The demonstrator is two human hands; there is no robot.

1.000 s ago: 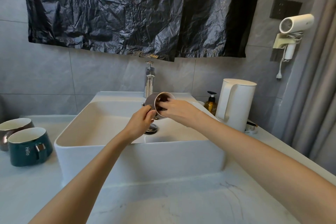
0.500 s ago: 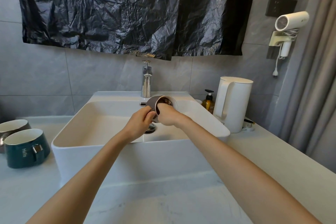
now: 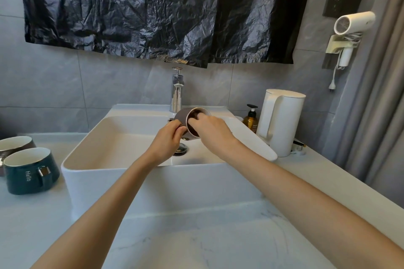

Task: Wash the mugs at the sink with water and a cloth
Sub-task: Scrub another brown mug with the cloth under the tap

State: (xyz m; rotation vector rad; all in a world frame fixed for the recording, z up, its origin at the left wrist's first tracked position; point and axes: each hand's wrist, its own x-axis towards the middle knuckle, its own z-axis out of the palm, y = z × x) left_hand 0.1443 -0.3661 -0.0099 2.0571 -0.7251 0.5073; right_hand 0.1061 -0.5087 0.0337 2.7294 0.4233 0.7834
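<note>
Head view: left hand (image 3: pixel 167 140) curled around tilted mug (image 3: pixel 182 116), right hand (image 3: pixel 210 129) fingers inside it (grip unclear).

Both bare forearms reach forward from the lower frame edge and converge at centre. Left hand (image 3: pixel 169 141): back toward camera, fingers (image 3: pixel 179 130) curled round the side of a grey-brown ceramic mug (image 3: pixel 181 117) held tipped on its side. Right hand (image 3: pixel 211 129): palm down, wrist slightly bent, fingers dipped into the mug's mouth, tips hidden. Whether they hold anything cannot be told.
</note>
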